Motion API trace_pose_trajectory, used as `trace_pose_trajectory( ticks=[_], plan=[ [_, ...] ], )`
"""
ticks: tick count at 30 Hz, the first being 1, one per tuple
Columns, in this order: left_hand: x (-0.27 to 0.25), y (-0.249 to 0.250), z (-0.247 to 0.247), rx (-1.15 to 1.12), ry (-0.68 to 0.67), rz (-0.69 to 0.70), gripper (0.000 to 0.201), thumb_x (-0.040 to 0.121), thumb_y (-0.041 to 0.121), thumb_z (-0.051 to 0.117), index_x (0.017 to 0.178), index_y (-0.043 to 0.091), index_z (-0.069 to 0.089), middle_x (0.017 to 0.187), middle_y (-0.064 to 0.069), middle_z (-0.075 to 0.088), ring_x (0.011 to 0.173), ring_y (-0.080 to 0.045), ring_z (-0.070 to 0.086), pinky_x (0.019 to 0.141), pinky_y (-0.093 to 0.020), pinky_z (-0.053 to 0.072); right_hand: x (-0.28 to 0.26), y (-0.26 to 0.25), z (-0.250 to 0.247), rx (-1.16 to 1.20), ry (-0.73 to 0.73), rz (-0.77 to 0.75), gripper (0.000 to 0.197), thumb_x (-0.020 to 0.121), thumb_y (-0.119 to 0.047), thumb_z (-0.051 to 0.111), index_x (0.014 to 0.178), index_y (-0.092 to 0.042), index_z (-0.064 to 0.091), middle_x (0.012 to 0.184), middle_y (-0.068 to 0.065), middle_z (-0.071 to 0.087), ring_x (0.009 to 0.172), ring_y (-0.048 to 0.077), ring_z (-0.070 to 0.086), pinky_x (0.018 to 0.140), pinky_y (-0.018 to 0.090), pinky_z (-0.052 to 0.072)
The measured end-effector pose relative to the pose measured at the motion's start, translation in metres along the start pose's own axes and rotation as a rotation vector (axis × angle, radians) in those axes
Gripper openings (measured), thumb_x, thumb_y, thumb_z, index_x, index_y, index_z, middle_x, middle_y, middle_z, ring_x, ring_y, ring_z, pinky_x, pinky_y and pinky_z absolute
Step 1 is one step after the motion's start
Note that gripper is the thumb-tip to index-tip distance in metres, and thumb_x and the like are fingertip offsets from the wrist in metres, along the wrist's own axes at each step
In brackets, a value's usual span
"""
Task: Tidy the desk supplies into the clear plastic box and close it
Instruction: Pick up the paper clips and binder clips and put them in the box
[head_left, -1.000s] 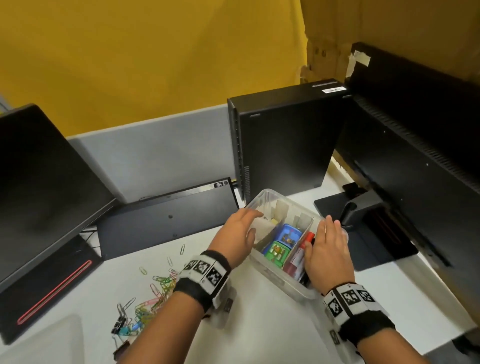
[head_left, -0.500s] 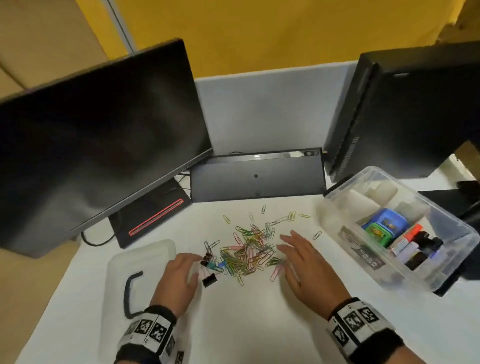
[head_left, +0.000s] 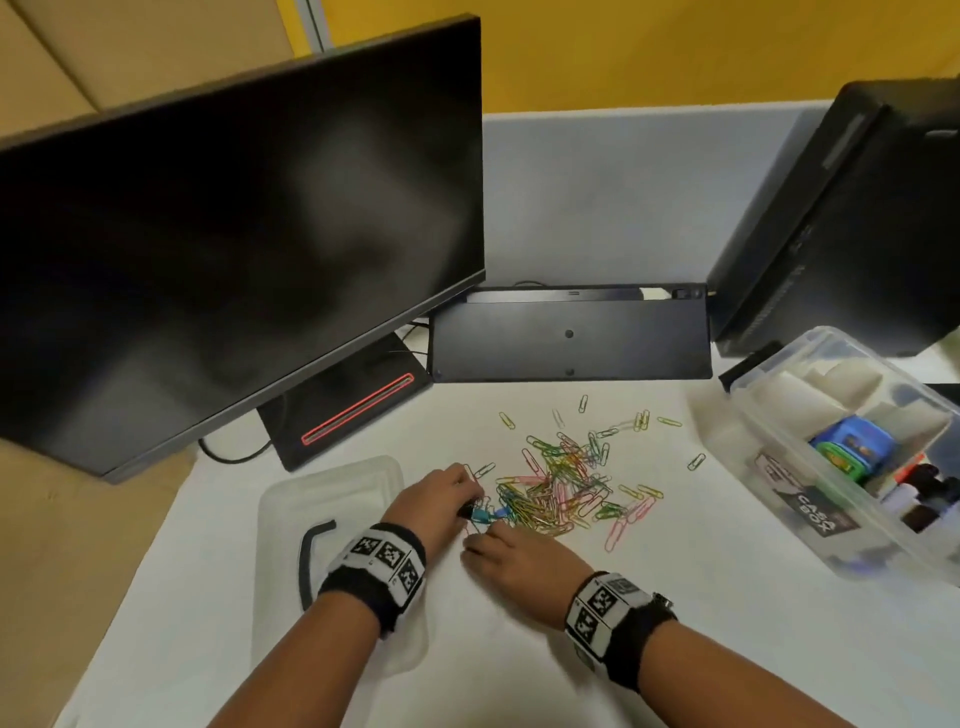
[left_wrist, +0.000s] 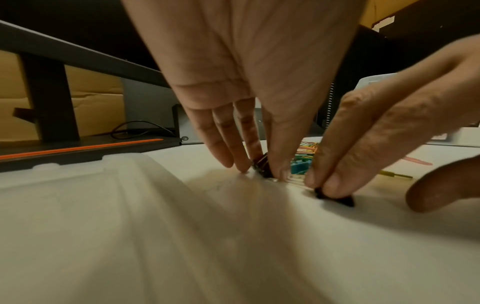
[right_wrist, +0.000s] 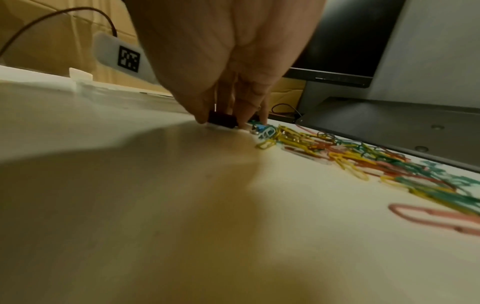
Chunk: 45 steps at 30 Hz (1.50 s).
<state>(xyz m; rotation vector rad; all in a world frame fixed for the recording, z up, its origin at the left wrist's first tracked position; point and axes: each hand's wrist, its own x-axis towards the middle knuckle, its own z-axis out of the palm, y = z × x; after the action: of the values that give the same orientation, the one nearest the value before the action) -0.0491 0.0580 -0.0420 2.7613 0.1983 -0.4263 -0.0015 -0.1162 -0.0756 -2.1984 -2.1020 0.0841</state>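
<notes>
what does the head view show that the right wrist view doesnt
Only the head view shows the open clear plastic box at the right, the markers in it, its lid under the left forearm, and the left hand. Only the right wrist view shows the right hand pinching a black binder clip against the desk. Both show the heap of coloured paper clips and the monitor.

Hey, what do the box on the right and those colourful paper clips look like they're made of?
Box: clear, glossy plastic by the look; its contents show through the wall. Paper clips: thin bent wire, probably metal with a coloured plastic coating, given the bright pink, yellow and green.
</notes>
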Motion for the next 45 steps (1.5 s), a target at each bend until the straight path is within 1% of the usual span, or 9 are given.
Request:
trace_pose_trajectory(
  ticks=[4,10,14,18,23,28,34,38,45],
  plan=[
    [0.0,-0.007,0.004,-0.004,0.029,-0.023,0.039,0.087,0.021,0.058,0.125,0.029,0.052,0.119,0.005,0.048,0.108,-0.017,0.051,0.084,-0.031,0.048,-0.01,0.003,0.001,-0.014,-0.026,0.005,0.022,0.077,-0.006,0.042,0.09,-0.013,0.059,0.1,0.003,0.059,0.084,0.021,0.054,0.065,0.03,0.052],
    [-0.017,-0.014,0.004,-0.304,0.158,-0.107,0.038,0.084,0.026,0.061,0.12,0.029,0.052,0.107,0.012,0.04,0.092,-0.006,0.052,0.089,-0.022,0.048,-0.021,-0.002,0.001,0.122,-0.009,0.165,0.042,0.06,-0.009,0.073,0.095,-0.014,0.051,0.097,0.002,0.056,0.089,0.018,0.042,0.056,0.023,0.047],
    [-0.023,-0.011,-0.001,-0.39,0.149,-0.152,0.026,0.08,0.015,0.06,0.103,0.024,0.05,0.106,0.009,0.039,0.086,-0.008,0.053,0.079,-0.019,0.046,-0.024,-0.002,0.005,0.222,-0.035,0.291,0.043,0.069,0.002,0.063,0.107,-0.011,0.047,0.106,0.005,0.046,0.093,0.023,0.044,0.059,0.032,0.049],
    [-0.021,0.002,-0.001,-0.455,0.086,-0.157,0.024,0.077,0.002,0.047,0.091,0.021,0.04,0.091,0.001,0.049,0.078,-0.017,0.052,0.071,-0.028,0.045,-0.026,0.0,0.007,0.176,-0.056,0.336,0.051,0.064,-0.002,0.069,0.109,-0.012,0.048,0.102,0.004,0.048,0.09,0.022,0.046,0.069,0.029,0.049],
    [-0.009,0.015,0.005,-0.397,0.032,-0.081,0.021,0.079,0.011,0.052,0.092,0.023,0.041,0.095,0.003,0.043,0.07,-0.009,0.041,0.065,-0.024,0.033,-0.029,0.004,0.009,0.051,-0.061,0.362,0.035,0.07,-0.004,0.059,0.104,-0.012,0.055,0.089,0.004,0.054,0.08,0.023,0.047,0.064,0.033,0.047],
    [-0.001,0.017,0.01,-0.216,0.033,-0.05,0.021,0.091,0.024,0.055,0.112,0.024,0.053,0.109,0.003,0.052,0.092,-0.016,0.052,0.081,-0.026,0.04,-0.039,0.016,0.012,0.002,-0.17,0.438,0.04,0.082,-0.004,0.036,0.12,-0.011,0.046,0.107,0.005,0.055,0.088,0.026,0.044,0.076,0.037,0.042],
    [-0.003,0.012,0.011,-0.179,0.029,-0.069,0.016,0.091,0.021,0.054,0.107,0.021,0.058,0.1,0.002,0.054,0.086,-0.016,0.051,0.073,-0.022,0.036,-0.042,0.019,-0.01,0.062,0.025,0.445,0.051,0.062,-0.007,0.066,0.111,-0.016,0.057,0.091,-0.002,0.062,0.079,0.017,0.047,0.064,0.026,0.048],
    [-0.009,0.007,0.012,-0.314,0.098,-0.118,0.01,0.09,0.023,0.056,0.1,0.022,0.058,0.084,0.009,0.044,0.072,-0.011,0.045,0.067,-0.021,0.033,-0.028,0.013,-0.013,0.109,0.01,0.371,0.058,0.065,-0.007,0.06,0.122,-0.017,0.053,0.095,-0.002,0.061,0.083,0.02,0.054,0.068,0.03,0.051],
    [-0.017,-0.004,0.007,-0.473,0.149,-0.186,0.012,0.094,0.023,0.049,0.105,0.019,0.051,0.107,0.002,0.048,0.087,-0.014,0.055,0.08,-0.025,0.045,-0.032,0.017,-0.015,0.061,-0.015,0.446,0.047,0.058,-0.01,0.069,0.105,-0.015,0.066,0.086,-0.003,0.065,0.076,0.017,0.057,0.063,0.025,0.05]
  ],
)
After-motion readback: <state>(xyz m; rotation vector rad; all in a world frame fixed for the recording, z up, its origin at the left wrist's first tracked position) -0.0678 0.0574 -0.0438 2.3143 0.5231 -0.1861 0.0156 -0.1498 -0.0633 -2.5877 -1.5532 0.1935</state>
